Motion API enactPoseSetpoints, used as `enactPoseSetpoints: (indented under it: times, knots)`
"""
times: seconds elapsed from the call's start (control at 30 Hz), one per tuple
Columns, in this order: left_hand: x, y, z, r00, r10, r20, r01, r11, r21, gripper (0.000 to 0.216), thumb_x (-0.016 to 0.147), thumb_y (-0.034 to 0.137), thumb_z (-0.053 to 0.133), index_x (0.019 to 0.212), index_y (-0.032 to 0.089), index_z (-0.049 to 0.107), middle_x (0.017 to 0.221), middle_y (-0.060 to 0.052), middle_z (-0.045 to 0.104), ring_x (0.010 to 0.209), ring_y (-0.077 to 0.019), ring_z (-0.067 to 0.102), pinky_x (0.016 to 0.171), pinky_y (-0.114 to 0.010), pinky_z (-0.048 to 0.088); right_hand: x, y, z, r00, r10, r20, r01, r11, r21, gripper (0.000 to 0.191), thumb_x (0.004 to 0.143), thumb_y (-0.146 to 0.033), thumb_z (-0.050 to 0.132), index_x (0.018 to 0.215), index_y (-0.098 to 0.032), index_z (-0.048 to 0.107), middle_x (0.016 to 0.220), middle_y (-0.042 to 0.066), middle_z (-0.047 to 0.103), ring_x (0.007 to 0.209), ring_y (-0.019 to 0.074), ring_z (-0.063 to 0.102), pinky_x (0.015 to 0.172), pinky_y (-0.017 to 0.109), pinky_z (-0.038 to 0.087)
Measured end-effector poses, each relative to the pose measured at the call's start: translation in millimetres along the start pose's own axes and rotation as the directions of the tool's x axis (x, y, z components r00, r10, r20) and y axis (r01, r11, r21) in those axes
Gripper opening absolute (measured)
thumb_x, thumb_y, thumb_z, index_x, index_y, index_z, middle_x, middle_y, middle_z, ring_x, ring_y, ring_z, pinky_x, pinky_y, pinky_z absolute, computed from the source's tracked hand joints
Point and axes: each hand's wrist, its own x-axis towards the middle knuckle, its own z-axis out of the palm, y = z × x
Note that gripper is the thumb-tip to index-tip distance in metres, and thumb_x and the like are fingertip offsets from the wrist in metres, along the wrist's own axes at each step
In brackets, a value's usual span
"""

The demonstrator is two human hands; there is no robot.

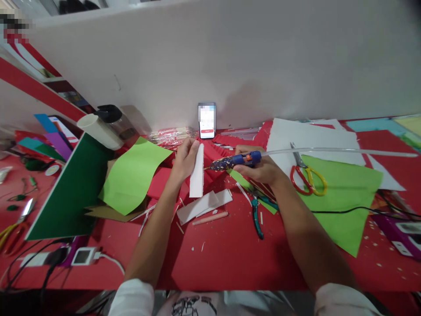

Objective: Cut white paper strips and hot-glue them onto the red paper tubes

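Observation:
My left hand [184, 159] pinches the top of a folded white paper strip [197, 173] and holds it upright above the red table [230, 254]. My right hand [261, 169] grips a blue glue gun [234, 161] with a long clear glue stick [335, 151] out of its back. The gun's nozzle points left, almost touching the strip. More white paper pieces [204, 205] lie on the table just below the strip.
Red-and-yellow scissors [307, 175] lie on white and green paper at right. Teal pliers [257, 217] sit near my right forearm. A phone [207, 120] leans on the back wall. Green sheets [133, 173], a paper cup [98, 130], cables and a power strip [59, 256] fill the left.

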Motion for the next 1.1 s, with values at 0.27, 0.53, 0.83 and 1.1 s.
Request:
enactPoseSetpoints:
  times: [0.27,0.53,0.83,1.1]
  knots:
    - [-1,-8,4,0.996,0.016,0.091,-0.014,1.000,-0.014,0.034,0.106,0.047,0.052,0.083,0.023,0.048,0.077,0.000,0.047,0.071,-0.0160,0.044,0.068,-0.032,0.040,-3,11,0,0.982,0.084,-0.166,-0.085,0.996,0.006,0.040,0.087,-0.057,0.069,0.074,-0.025,0.048,0.063,-0.004,0.045,0.060,0.0154,0.043,0.060,0.033,0.033]
    - [-2,-10,3,0.993,0.044,0.107,-0.046,0.999,0.018,0.035,0.108,0.047,0.045,0.083,0.023,0.047,0.078,-0.001,0.048,0.072,-0.0167,0.045,0.069,-0.032,0.041,-4,18,-2,0.959,0.165,-0.230,-0.161,0.986,0.036,0.041,0.086,-0.063,0.070,0.081,-0.025,0.057,0.064,-0.004,0.053,0.060,0.0158,0.048,0.061,0.032,0.038]
    - [-2,-11,3,0.990,0.042,0.131,-0.046,0.999,0.027,0.031,0.108,0.041,0.045,0.083,0.023,0.047,0.079,-0.001,0.048,0.073,-0.0170,0.045,0.069,-0.032,0.040,-1,16,1,0.928,0.165,-0.334,-0.166,0.986,0.026,0.038,0.084,-0.060,0.071,0.080,-0.025,0.059,0.064,-0.003,0.058,0.063,0.0171,0.053,0.066,0.034,0.043]
    - [-2,-10,3,0.990,0.037,0.138,-0.040,0.999,0.022,0.033,0.107,0.045,0.046,0.082,0.023,0.047,0.078,0.000,0.047,0.073,-0.0165,0.044,0.070,-0.032,0.039,-2,18,4,0.914,0.195,-0.355,-0.178,0.981,0.078,0.040,0.083,-0.064,0.072,0.089,-0.024,0.068,0.072,-0.001,0.064,0.068,0.0180,0.057,0.068,0.034,0.047]
